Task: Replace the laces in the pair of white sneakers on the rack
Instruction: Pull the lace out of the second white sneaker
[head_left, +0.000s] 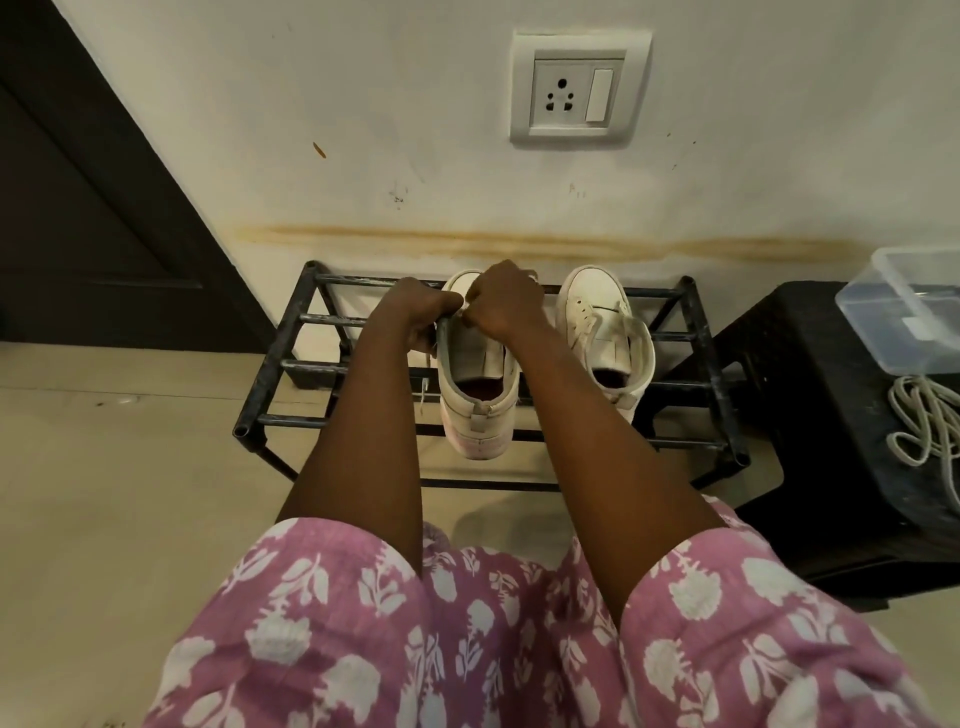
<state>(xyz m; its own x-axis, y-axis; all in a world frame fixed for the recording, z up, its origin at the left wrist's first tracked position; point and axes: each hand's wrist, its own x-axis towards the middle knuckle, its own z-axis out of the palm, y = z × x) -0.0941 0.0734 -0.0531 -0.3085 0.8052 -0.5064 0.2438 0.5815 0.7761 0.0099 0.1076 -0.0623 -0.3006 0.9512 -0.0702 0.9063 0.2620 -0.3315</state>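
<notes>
Both sneakers are sitting on the black rack (291, 364) mid-frame, toes to the wall. My left hand (415, 312) is curled round the side of the left sneaker (475, 395). My right hand (501, 306) is bunched over its eyelets, pinching the lace (426, 387); a loose end dangles left of the shoe. The right sneaker (602, 332) is just beside it. Spare laces (919, 421) lie on the stool (810, 374) at the right edge.

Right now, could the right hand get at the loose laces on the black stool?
Probably yes: the laces lie uncovered on the stool, nothing between, though the right hand grips a sneaker.
</notes>
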